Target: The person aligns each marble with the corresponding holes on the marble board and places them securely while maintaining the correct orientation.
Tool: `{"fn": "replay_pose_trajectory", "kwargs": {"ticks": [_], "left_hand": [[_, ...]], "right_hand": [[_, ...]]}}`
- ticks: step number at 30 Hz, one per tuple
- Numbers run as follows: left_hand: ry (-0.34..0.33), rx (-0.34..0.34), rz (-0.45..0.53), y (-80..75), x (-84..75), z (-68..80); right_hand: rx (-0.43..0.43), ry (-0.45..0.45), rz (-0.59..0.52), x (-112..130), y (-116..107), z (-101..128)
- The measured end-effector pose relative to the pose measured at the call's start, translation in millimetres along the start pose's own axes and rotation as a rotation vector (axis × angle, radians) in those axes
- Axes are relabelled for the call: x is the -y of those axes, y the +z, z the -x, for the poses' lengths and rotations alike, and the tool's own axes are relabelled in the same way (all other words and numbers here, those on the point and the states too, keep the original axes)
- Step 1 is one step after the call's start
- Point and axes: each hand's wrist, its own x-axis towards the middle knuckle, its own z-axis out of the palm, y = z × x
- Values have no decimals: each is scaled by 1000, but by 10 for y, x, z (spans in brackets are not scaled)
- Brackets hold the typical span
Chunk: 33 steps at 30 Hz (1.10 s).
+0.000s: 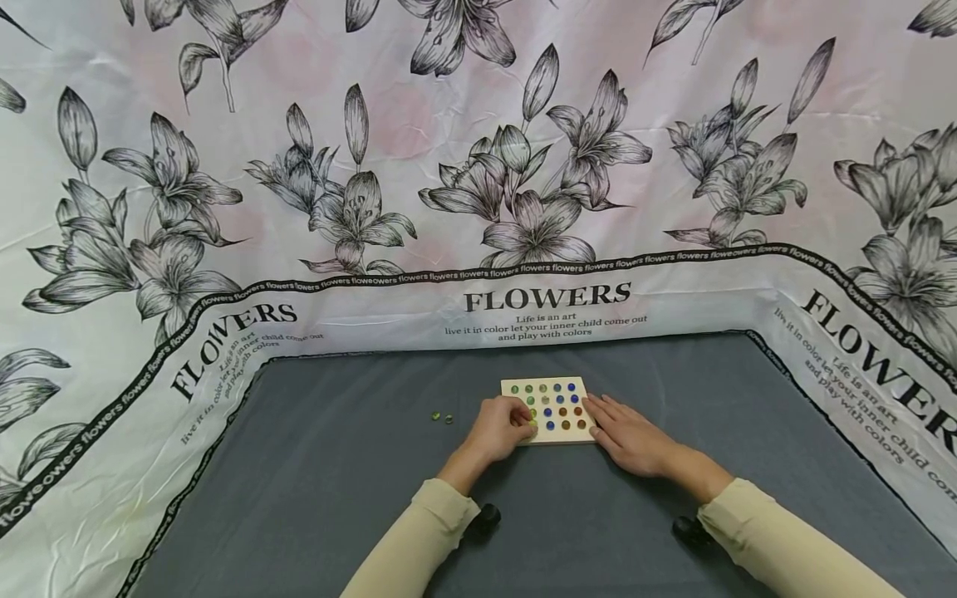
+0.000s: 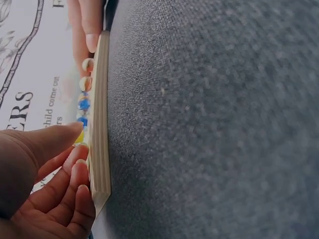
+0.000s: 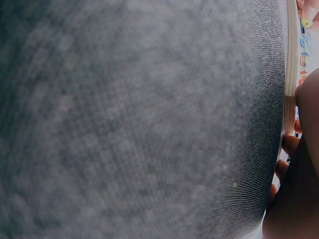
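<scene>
A small wooden board [image 1: 562,432] with rows of green, blue and orange marbles lies on the grey cloth [image 1: 336,465]. My left hand [image 1: 503,428] is at the board's near left corner, thumb and fingertips [image 2: 75,155] pinching a yellow-green marble [image 2: 80,137] on the board's top. My right hand [image 1: 626,433] lies flat, fingers straight, against the board's right edge. In the left wrist view the board's edge [image 2: 99,124] shows side-on, with blue marbles [image 2: 83,104] and the right hand's fingers [image 2: 87,25] beyond. The right wrist view shows mostly grey cloth, with the board's edge [image 3: 290,59] at the right.
Two loose green marbles [image 1: 441,418] lie on the cloth left of the board. A white flower-print sheet [image 1: 478,166] with "FLOWERS" lettering rises behind and along both sides of the cloth. Wrist-worn cameras [image 1: 486,517] sit near the sleeves.
</scene>
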Motion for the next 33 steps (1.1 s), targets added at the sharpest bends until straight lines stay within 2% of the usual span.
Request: {"fn": "replay_pose_trajectory", "kwargs": {"ticks": [11,18,26,33], "left_hand": [[-23,0,-68,32,-16,-59],[21,19,-105,-7,-11,-65],[49,14,-126,-210,0,46],[-15,-35,-139,-479,142,237]], "right_hand": [[18,-9,-9,-63,-23,-92],[25,-12,-14,-113,-30,-139],[25,-13,-11,-159,-41,-156],[31,-18,3,-184,-31,-155]]}}
